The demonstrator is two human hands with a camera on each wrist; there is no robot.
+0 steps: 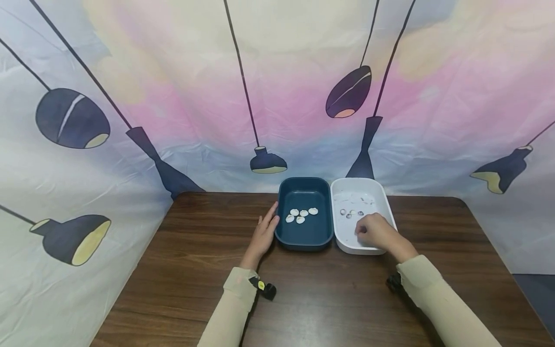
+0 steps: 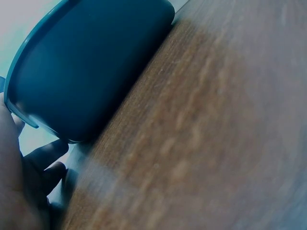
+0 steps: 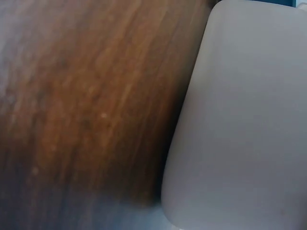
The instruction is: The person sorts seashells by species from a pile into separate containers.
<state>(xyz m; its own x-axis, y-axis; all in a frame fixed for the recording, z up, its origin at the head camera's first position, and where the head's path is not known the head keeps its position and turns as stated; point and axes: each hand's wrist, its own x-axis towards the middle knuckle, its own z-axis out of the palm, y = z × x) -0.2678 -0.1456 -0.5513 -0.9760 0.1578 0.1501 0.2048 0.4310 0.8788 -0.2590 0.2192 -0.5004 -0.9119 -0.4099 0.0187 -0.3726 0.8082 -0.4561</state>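
Several small white shell-like pieces (image 1: 300, 220) lie on the floor of a dark teal tray (image 1: 303, 241). A white tray (image 1: 352, 248) stands against its right side, with several small greyish roundish pieces (image 1: 343, 212) inside. My left hand (image 1: 263, 233) rests along the teal tray's left side, fingers extended. The left wrist view shows that hand (image 2: 29, 177) at the end of the tray wall (image 2: 86, 67). Over the right part of the white tray, my right hand (image 1: 378, 231) points down with curled fingers. Its fingertips are hidden, so I cannot tell whether they pinch anything.
Both trays stand at the back of a brown wooden table (image 1: 329, 299), close to a printed cloth backdrop (image 1: 303, 96). In the right wrist view the white tray's outer wall (image 3: 240, 115) fills the right side, with wood grain beside it.
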